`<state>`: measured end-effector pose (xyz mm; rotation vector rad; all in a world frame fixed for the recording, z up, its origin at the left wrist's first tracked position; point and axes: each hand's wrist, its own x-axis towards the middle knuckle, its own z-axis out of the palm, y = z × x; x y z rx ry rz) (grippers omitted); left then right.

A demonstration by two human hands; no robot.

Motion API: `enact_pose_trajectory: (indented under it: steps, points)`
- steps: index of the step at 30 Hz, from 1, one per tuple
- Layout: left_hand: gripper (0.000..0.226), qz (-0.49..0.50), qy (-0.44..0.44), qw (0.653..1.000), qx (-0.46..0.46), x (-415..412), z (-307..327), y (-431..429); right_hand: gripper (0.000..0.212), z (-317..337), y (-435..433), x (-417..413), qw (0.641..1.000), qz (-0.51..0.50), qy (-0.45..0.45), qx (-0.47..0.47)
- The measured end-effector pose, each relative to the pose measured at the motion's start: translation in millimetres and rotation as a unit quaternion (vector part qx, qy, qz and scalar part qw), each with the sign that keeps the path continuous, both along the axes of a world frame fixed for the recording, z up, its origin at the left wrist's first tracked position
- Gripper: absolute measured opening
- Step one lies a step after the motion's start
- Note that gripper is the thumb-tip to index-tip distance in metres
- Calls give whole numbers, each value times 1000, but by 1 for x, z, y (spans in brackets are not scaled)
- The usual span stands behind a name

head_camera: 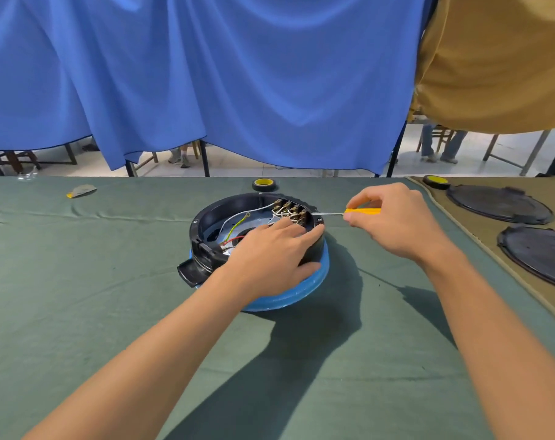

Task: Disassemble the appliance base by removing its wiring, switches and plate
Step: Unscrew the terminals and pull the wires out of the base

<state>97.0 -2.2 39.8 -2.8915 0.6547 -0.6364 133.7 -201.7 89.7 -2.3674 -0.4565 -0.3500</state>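
Appliance base [211,214] upturned on green cloth [111,281], under left hand [269,258]: fingers straight across rim, thumb outside against wall. Right hand [393,217] fingers curled round yellow screwdriver [362,211]; shaft tip at switch block [290,211] just beyond left fingertips. Wires [234,227] left of those fingers.

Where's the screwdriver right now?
Head view, right of centre: the right hand grips the screwdriver by its yellow handle, shaft pointing left at the switches inside the appliance base.
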Motion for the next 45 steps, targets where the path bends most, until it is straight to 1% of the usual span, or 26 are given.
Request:
enact_pose_trajectory:
  steps: [6, 8, 10, 12, 15, 17, 19, 21, 24, 25, 28, 30, 32, 34, 37, 39, 42, 45]
  points:
    - [62, -54, -19, 998, 20, -15, 2, 27, 2, 9, -5, -14, 1000, 8, -14, 11]
    - [56, -71, -54, 996, 30, -21, 4, 32, 3, 11, -6, -17, 1000, 7, -21, 11]
    - [48, -76, -113, 990, 43, -27, 2, 33, 4, 13, -5, -19, 999, 8, -36, 11]
    - [43, -57, -168, 983, 49, -32, -6, 26, 7, 12, -2, -21, 999, 4, -45, 13]
    - [37, 6, -224, 974, 27, -37, -18, 8, 8, 8, 4, -20, 998, -5, -64, -3]
    - [34, 55, -252, 966, 2, -37, -24, -4, 8, 4, 8, -20, 997, -4, -80, -18]
    - [33, 87, -260, 961, -27, -36, -27, -13, 9, 0, 12, -18, 995, -3, -95, -31]
    - [35, 118, -240, 963, -38, -36, -25, -17, 9, -2, 14, -17, 994, -5, -106, -41]
    - [45, 155, -145, 977, -25, -35, -21, -20, 12, -4, 14, -14, 991, -4, -116, -62]
    - [46, 153, -125, 980, -25, -32, -20, -19, 13, -4, 14, -13, 990, -2, -121, -66]
    - [44, 137, -110, 984, -8, -22, -7, -14, 16, -5, 16, -10, 987, -6, -138, -78]
    - [57, 127, -94, 987, 0, -13, 5, -8, 17, -5, 19, -9, 984, -7, -155, -90]
    - [69, 127, -69, 988, -52, -4, 13, 6, 18, -6, 22, -8, 980, -7, -170, -100]
    - [70, 128, -38, 985, -108, 1, 16, 22, 18, -6, 24, -8, 979, -5, -176, -100]
    - [75, 121, 125, 973, -153, 0, 15, 30, 19, -6, 25, -9, 980, -3, -171, -100]
    - [82, 131, 186, 962, -150, 0, 14, 26, 19, -6, 26, -9, 979, -4, -168, -112]
    - [84, 160, 233, 946, -161, -1, 10, 11, 17, -1, 26, -12, 978, -5, -165, -128]
    - [85, 181, 235, 942, -157, -7, 9, -1, 15, 2, 25, -18, 980, -9, -149, -128]
